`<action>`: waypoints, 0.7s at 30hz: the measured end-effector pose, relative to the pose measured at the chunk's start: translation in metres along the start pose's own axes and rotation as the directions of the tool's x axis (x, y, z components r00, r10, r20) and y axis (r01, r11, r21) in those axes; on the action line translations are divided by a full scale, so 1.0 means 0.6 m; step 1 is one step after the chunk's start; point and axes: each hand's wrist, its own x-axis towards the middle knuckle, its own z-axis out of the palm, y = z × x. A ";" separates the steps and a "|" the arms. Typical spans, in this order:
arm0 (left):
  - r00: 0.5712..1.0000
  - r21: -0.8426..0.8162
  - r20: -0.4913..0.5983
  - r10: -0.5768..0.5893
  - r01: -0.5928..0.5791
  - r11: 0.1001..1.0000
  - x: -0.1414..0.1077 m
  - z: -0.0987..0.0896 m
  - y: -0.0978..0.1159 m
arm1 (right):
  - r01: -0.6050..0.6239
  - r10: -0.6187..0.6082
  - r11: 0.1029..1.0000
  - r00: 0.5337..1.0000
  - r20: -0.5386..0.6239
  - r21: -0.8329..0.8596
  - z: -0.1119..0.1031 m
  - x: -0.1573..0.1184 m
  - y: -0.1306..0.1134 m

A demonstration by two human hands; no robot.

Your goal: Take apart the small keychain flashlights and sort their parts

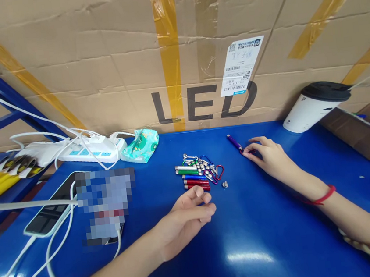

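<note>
My right hand pinches a small red clip at the end of a slim purple metal tube, which looks like a keychain torch. The tube points away to the upper left, at the table's back. My left hand hovers palm inward, fingers loosely curved and apart, holding nothing. Just beyond its fingertips lie similar tubes: silver, green, blue and red. Beside them are several small silver round pieces and coloured carabiners, one red. A little silver piece sits apart.
At the left are a phone, a blurred-out item, white cables and a power strip. A tissue pack stands behind. A tilted paper cup and cardboard box are at right. A large carton walls the back.
</note>
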 end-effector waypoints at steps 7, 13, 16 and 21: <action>1.000 -0.006 0.002 0.006 -0.006 1.000 0.001 -0.002 -0.002 | -0.124 0.141 0.946 0.989 -0.037 0.299 -0.006 0.006 -0.014; 1.000 -0.004 -0.005 0.003 -0.003 1.000 0.002 -0.001 0.000 | -0.320 0.327 0.724 0.939 0.105 0.610 -0.016 0.011 -0.034; 1.000 -0.006 -0.004 0.008 -0.008 1.000 0.001 -0.001 0.000 | -0.446 0.399 0.441 0.875 0.275 0.779 -0.023 0.011 -0.051; 1.000 -0.004 -0.010 0.006 -0.006 1.000 0.000 -0.001 -0.001 | -0.534 0.354 0.215 0.823 0.444 0.818 -0.049 0.004 -0.091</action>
